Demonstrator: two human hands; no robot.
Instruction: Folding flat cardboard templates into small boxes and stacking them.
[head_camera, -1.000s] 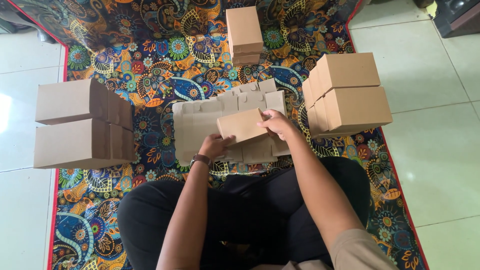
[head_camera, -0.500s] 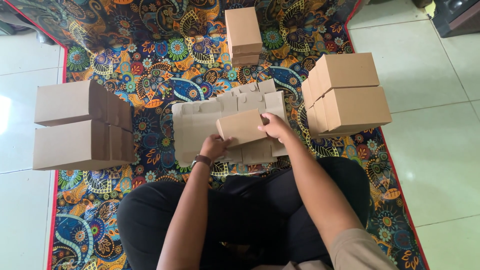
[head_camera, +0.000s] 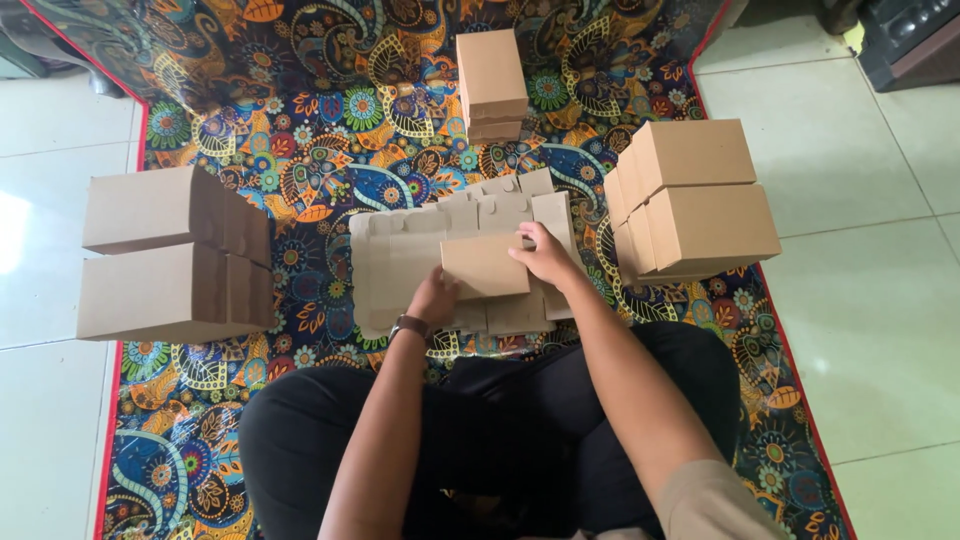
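A flat brown cardboard box blank is held over a spread pile of unfolded blanks on the patterned rug. My left hand, with a watch on its wrist, grips the blank's lower left edge. At the blank's right edge my right hand is closed over the cardboard. My black-trousered legs are crossed below the pile.
Two stacks of folded brown boxes stand at the left of the colourful rug. Another stack of boxes is at the right, and a narrow stack at the far middle. White floor tiles surround the rug.
The blank has dropped slightly and lies flatter between my hands; my right hand has slid along its right edge. The stacks have not moved.
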